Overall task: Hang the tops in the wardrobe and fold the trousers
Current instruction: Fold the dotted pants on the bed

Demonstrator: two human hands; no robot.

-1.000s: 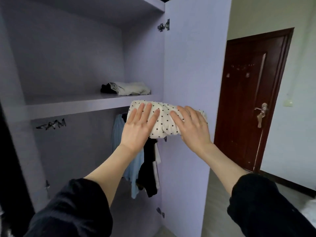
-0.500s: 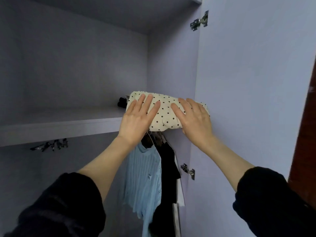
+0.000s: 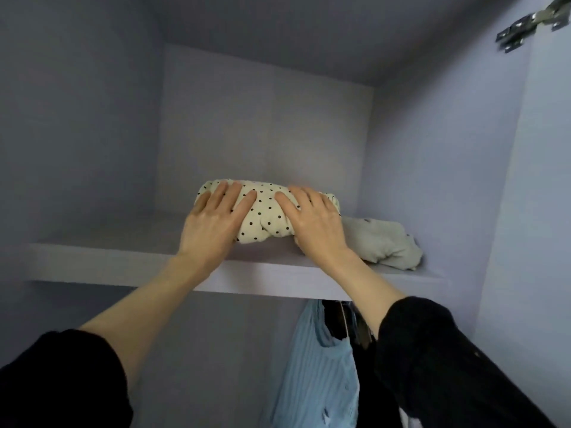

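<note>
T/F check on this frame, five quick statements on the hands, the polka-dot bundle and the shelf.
1. Both hands lie on the polka-dot bundle. True: left hand and right hand rest on it, fingers fairly straight.
2. The bundle sits on the shelf. True.
3. A grey folded garment lies left of the bundle. False: it lies to the right.
4. A light blue top hangs below the shelf. True.
5. The bundle is plain white. False: cream with black dots.
</note>
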